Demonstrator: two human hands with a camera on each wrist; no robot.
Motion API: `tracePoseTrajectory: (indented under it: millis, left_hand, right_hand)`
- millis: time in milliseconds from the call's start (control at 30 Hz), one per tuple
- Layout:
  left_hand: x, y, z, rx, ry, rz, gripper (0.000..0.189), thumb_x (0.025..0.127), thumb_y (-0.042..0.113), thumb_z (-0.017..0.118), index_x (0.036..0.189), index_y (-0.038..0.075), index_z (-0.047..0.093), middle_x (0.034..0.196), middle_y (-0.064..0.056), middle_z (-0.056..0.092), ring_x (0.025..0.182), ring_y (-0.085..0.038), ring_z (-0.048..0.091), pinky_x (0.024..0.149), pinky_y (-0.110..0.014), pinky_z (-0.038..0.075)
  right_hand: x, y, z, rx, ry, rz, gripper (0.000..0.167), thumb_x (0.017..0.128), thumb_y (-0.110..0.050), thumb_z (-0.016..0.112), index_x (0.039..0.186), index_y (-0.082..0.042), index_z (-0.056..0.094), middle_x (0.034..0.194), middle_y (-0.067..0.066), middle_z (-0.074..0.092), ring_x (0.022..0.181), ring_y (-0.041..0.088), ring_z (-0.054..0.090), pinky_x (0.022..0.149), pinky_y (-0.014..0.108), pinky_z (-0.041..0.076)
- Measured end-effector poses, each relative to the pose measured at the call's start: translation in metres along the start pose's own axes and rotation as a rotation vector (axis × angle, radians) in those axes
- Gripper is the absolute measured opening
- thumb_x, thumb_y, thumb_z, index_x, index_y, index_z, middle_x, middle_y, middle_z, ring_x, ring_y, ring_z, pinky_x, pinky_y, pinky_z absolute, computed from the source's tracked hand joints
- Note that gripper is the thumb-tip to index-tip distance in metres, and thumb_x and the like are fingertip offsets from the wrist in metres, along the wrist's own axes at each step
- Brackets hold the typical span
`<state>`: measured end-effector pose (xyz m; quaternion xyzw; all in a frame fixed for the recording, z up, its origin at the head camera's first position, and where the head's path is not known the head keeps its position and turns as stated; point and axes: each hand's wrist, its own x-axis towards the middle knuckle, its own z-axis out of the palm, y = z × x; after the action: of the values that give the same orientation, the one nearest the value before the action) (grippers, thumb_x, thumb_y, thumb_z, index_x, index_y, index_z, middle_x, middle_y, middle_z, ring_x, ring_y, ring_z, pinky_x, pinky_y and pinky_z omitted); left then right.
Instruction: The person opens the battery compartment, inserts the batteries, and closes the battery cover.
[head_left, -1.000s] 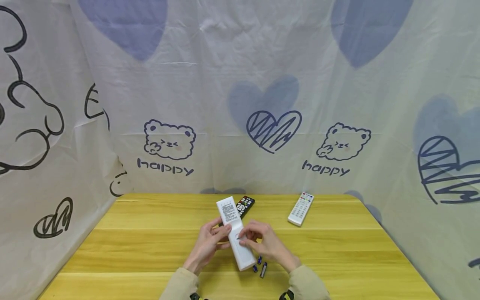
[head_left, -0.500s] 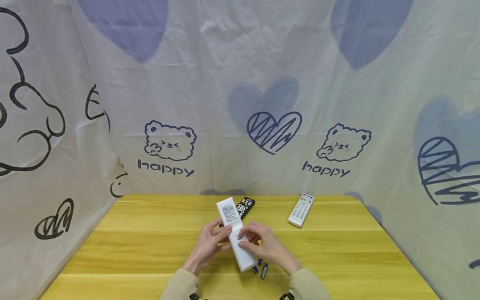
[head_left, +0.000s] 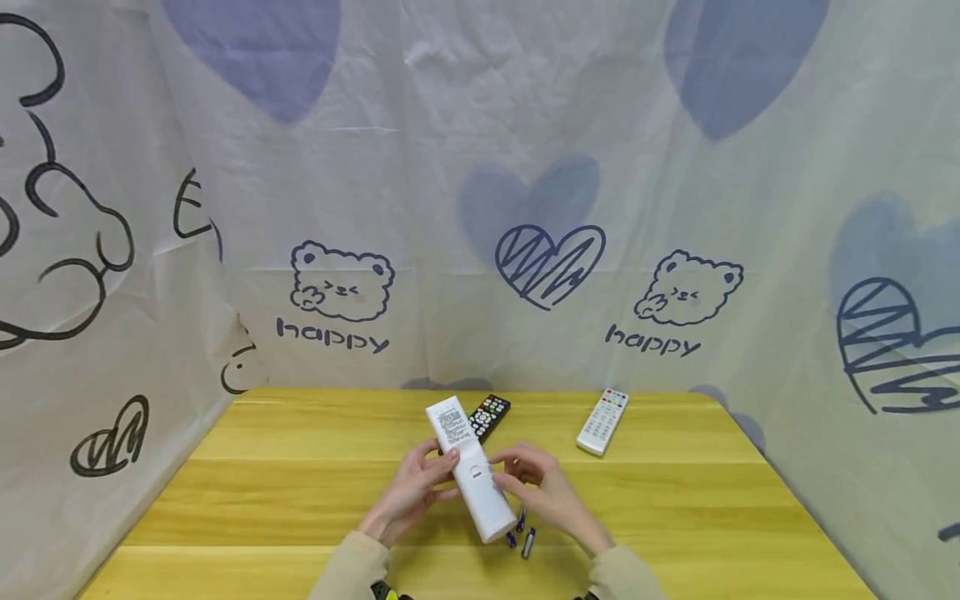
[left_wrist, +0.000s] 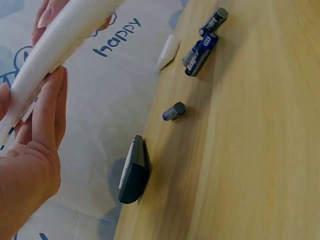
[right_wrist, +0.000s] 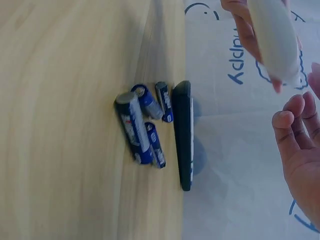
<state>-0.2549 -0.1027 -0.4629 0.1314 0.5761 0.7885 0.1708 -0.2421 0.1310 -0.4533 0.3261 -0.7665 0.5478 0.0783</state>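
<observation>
My left hand (head_left: 411,487) grips a white remote control (head_left: 482,498) from its left side, thumb over the face. Its back, with a printed label at the far end and a small round mark lower down, is turned up. In the left wrist view the remote (left_wrist: 65,37) is seen edge-on, the fingers curled beneath it. My right hand (head_left: 542,490) is beside the remote's right edge, fingers loosely bent. The right wrist view shows this hand (right_wrist: 302,150) holding nothing, a little apart from the remote. Several blue batteries (right_wrist: 134,129) lie on the table below the remote.
A black remote control (head_left: 491,417) lies behind the held one, partly covered by it. Further right lies another white remote (head_left: 603,423), buttons up. Behind the wooden table (head_left: 300,483) hangs a printed cloth (head_left: 442,317).
My right fingertips have come off the remote's back and drawn right to its edge, uncovering the round mark. The remote, still in my left hand, has shifted slightly, its far end leftward.
</observation>
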Motion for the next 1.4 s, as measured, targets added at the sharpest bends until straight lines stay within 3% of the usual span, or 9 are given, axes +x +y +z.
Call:
tracePoseTrajectory:
  millis: [233, 567, 700, 900, 1000, 1233, 1400]
  left_hand:
    - [0.004, -0.002, -0.002, -0.021, 0.002, 0.004, 0.063, 0.106, 0.023, 0.053, 0.147, -0.011, 0.021, 0.108, 0.006, 0.073, 0.101, -0.008, 0.069, 0.087, -0.022, 0.060]
    - [0.005, 0.002, -0.003, -0.061, 0.022, -0.011, 0.068, 0.105, 0.028, 0.053, 0.150, -0.011, 0.019, 0.110, 0.004, 0.074, 0.100, -0.008, 0.070, 0.088, -0.021, 0.060]
    - [0.003, 0.007, -0.003, 0.023, 0.085, 0.005, 0.066, 0.105, 0.026, 0.055, 0.149, -0.010, 0.022, 0.110, 0.003, 0.074, 0.099, -0.008, 0.068, 0.091, -0.026, 0.058]
    - [0.004, 0.015, -0.001, 0.223, 0.227, 0.041, 0.061, 0.102, 0.030, 0.058, 0.145, -0.006, 0.034, 0.128, -0.020, 0.066, 0.105, -0.016, 0.067, 0.108, -0.046, 0.050]
    - [0.004, 0.018, -0.001, 0.278, 0.263, 0.046, 0.057, 0.102, 0.031, 0.058, 0.142, -0.005, 0.038, 0.132, -0.027, 0.061, 0.110, -0.021, 0.066, 0.113, -0.052, 0.046]
    - [0.002, 0.025, -0.004, 0.319, 0.236, 0.069, 0.049, 0.102, 0.026, 0.059, 0.135, -0.004, 0.037, 0.134, -0.031, 0.048, 0.107, -0.031, 0.069, 0.102, -0.048, 0.057]
    - [0.000, 0.027, -0.009, 0.446, 0.289, 0.079, 0.047, 0.100, 0.028, 0.062, 0.128, -0.001, 0.038, 0.128, -0.025, 0.047, 0.094, -0.024, 0.068, 0.089, -0.041, 0.060]
  right_hand:
    - [-0.006, 0.007, -0.009, 0.006, 0.060, 0.036, 0.019, 0.096, -0.006, 0.064, 0.113, 0.004, 0.068, 0.095, 0.020, 0.061, 0.077, -0.003, 0.061, 0.070, 0.018, 0.058]
    - [-0.009, 0.008, -0.019, -0.024, 0.058, 0.094, 0.021, 0.097, -0.010, 0.065, 0.115, 0.001, 0.068, 0.096, 0.019, 0.063, 0.071, 0.000, 0.058, 0.063, 0.020, 0.055]
    - [-0.011, 0.011, -0.022, -0.039, 0.058, 0.120, 0.022, 0.097, -0.011, 0.065, 0.115, 0.001, 0.067, 0.097, 0.019, 0.063, 0.069, 0.001, 0.056, 0.060, 0.019, 0.053]
    - [-0.013, 0.013, -0.028, -0.042, 0.072, 0.162, 0.022, 0.097, -0.013, 0.065, 0.116, 0.000, 0.068, 0.099, 0.019, 0.063, 0.070, 0.000, 0.055, 0.061, 0.018, 0.051]
    - [-0.015, 0.014, -0.031, -0.043, 0.077, 0.181, 0.023, 0.097, -0.014, 0.065, 0.116, -0.001, 0.068, 0.100, 0.019, 0.063, 0.070, 0.000, 0.055, 0.062, 0.019, 0.052]
    - [-0.020, 0.016, -0.037, -0.040, 0.087, 0.196, 0.022, 0.097, -0.013, 0.065, 0.115, 0.000, 0.069, 0.102, 0.018, 0.063, 0.071, 0.001, 0.057, 0.063, 0.021, 0.053]
    - [-0.022, 0.018, -0.040, -0.041, 0.080, 0.191, 0.023, 0.097, -0.013, 0.065, 0.115, 0.001, 0.068, 0.101, 0.018, 0.063, 0.071, 0.000, 0.056, 0.062, 0.018, 0.051]
